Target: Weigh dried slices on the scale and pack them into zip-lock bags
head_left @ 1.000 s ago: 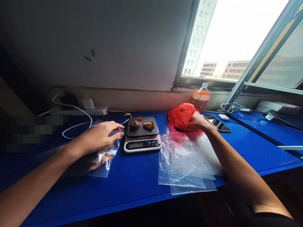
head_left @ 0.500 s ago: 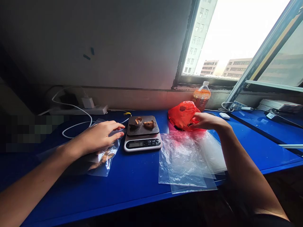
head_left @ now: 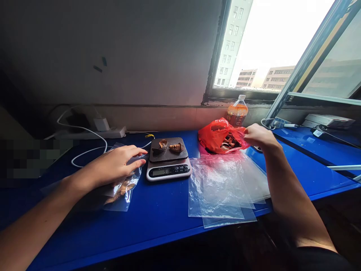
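My right hand [head_left: 261, 136] pinches the right edge of a red plastic bag [head_left: 212, 136], pulling its mouth wide. Brown dried pieces [head_left: 230, 141] show inside the bag. Left of it stands a digital kitchen scale [head_left: 169, 171] with two brown dried pieces [head_left: 176, 148] on its dark plate; the display digits are too small to read surely. My left hand [head_left: 120, 162] hovers or rests beside the scale with fingers apart, above a clear plastic bag [head_left: 124, 199] holding brown pieces. Whether it touches that bag I cannot tell.
Several flat clear bags [head_left: 222, 199] lie overlapping right of the scale, down to the table's front edge. Behind the red bag stands a bottle of orange-brown drink [head_left: 237, 113]. A white cable [head_left: 84, 126] and power strip [head_left: 113, 133] run along the wall. A metal frame [head_left: 293, 75] rises at right.
My right hand has come out from the red bag's mouth and drawn its edge to the right, so the contents now show. The left hand stays about where it was.
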Motion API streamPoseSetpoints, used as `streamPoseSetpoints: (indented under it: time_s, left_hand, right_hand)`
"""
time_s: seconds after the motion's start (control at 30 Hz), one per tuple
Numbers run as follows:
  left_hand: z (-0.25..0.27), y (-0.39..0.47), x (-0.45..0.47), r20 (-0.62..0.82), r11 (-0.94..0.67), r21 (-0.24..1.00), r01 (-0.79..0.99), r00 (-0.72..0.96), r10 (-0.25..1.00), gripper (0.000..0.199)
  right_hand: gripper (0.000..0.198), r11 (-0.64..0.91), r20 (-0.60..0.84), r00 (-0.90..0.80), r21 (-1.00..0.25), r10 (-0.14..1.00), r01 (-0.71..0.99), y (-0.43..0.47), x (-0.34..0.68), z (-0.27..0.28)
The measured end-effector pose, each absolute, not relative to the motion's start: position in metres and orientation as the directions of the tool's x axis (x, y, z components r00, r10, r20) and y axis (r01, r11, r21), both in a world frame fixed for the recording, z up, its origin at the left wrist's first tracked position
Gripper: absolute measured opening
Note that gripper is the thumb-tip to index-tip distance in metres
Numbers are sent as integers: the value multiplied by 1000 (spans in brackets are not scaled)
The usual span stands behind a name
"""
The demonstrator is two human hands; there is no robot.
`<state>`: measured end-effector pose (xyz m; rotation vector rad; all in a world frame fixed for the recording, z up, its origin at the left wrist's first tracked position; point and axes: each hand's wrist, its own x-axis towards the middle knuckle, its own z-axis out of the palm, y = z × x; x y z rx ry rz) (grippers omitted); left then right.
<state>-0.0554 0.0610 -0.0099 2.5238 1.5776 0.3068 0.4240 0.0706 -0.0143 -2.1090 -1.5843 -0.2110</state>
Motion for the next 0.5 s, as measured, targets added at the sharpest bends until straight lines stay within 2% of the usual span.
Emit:
streamPoseSetpoints:
  time_s: [0.13, 0.2, 0.23, 0.3, 0.43, 0.5]
  left_hand:
    - [-11, 61, -56, 58, -436, 203, 877, 433, 899, 63]
    - [-13, 62, -57, 48, -453, 188, 871, 453, 890, 62]
    - [-14, 63, -58, 51, -465, 188, 865, 464, 884, 61]
    - [-15, 64, -58, 60, -479, 199, 855, 477, 877, 59]
    - [-14, 64, -57, 44, -472, 202, 858, 474, 880, 60]
    - [-12, 63, -57, 28, -469, 192, 862, 473, 880, 60]
  right_hand:
    - [17, -291, 726, 427, -315, 539, 903, 60, 418, -7]
    - [11, -273, 788, 403, -306, 465, 912, 54, 402, -2]
    - [12, -261, 789, 391, -298, 474, 918, 52, 391, 1]
    - [18, -210, 747, 356, -288, 561, 934, 49, 371, 4]
    - [23, -29, 500, 204, -335, 842, 942, 60, 348, 1]
    - [18, 17, 373, 105, -311, 922, 950, 69, 351, -6]
